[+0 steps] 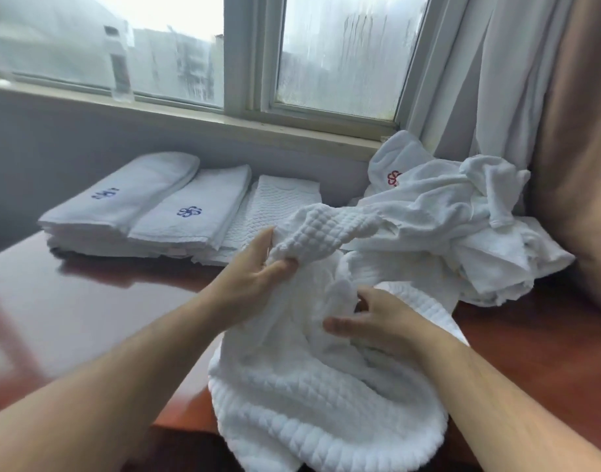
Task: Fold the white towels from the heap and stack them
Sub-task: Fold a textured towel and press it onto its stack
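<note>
Table (87, 301): reddish-brown, glossy; the far edge meets the wall (70, 137) under the window sill (196, 119); the near edge shows at lower left; the widest bare stretch lies left of the hands, between the folded towels and the near edge.

Folded towels (149, 212): white, in three flat piles side by side at the far side of the table, close to the wall; two carry a blue flower mark on top; the third has a quilted weave.

Heap (462, 226): white towels, crumpled, in the far right corner of the table, against the pale curtain (479, 80); one piece shows a red flower mark; little bare table shows on the right.

Towel (309, 386): white, quilted, unfolded and bunched; it lies just in front of the heap and runs into it at its upper end; the lower part droops over the near edge of the table.

Left hand (254, 277): fingers curled round a twisted upper part of the towel, gripping it, raised off the table.

Right hand (377, 321): just beside the left, lower; fingers bent into a fold in the middle of the towel, thumb lying along the cloth, holding it.

Bottle (120, 63): clear, upright on the window sill, well apart from the hands; blurred.
</note>
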`<action>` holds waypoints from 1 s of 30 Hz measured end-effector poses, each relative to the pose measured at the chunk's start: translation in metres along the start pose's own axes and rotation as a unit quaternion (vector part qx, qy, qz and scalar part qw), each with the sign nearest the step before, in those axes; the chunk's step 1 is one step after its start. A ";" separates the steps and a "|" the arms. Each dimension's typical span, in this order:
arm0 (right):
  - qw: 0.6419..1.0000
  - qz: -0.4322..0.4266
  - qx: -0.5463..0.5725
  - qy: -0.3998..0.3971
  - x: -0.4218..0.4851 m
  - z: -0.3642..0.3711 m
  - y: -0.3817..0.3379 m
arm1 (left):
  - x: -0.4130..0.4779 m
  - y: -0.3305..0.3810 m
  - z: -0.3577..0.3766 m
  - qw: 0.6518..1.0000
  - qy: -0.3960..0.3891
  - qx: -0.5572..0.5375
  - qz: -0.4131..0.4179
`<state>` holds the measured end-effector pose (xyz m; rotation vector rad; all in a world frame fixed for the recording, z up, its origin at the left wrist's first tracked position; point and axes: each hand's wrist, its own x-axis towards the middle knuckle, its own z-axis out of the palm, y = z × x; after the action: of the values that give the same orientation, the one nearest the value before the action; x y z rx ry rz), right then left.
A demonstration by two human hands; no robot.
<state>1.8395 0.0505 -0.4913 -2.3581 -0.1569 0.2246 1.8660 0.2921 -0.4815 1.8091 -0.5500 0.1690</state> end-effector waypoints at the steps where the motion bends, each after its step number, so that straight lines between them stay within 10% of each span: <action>1: 1.000 -0.010 -0.026 -0.001 0.001 0.005 -0.004 | -0.001 0.001 0.000 1.000 0.000 0.014 0.008; 7: 0.991 -0.073 0.070 0.086 0.006 -0.029 -0.032 | 0.013 0.032 -0.024 0.984 0.003 0.144 0.103; 14: 0.858 -0.195 0.221 0.422 -0.014 -0.065 -0.045 | 0.034 0.069 -0.067 0.906 0.156 0.305 0.248; 17: 0.941 -0.072 -0.001 0.332 -0.029 -0.047 -0.025 | 0.018 0.042 -0.072 0.857 0.081 0.448 0.243; 20: 0.948 -0.056 -0.246 0.195 -0.038 -0.036 -0.018 | -0.012 0.005 -0.071 0.839 -0.079 0.514 0.160; 25: 0.868 -0.350 -0.208 0.283 -0.034 -0.029 -0.034 | -0.050 -0.023 -0.096 0.830 -0.099 0.519 0.176; 30: 0.947 -0.191 -0.259 0.006 0.002 -0.014 -0.066 | -0.063 -0.009 -0.112 0.764 -0.114 0.559 0.303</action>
<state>1.8413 0.0885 -0.4355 -2.7779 -0.7388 -0.0294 1.8326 0.4166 -0.4784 2.7477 -1.4170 0.8833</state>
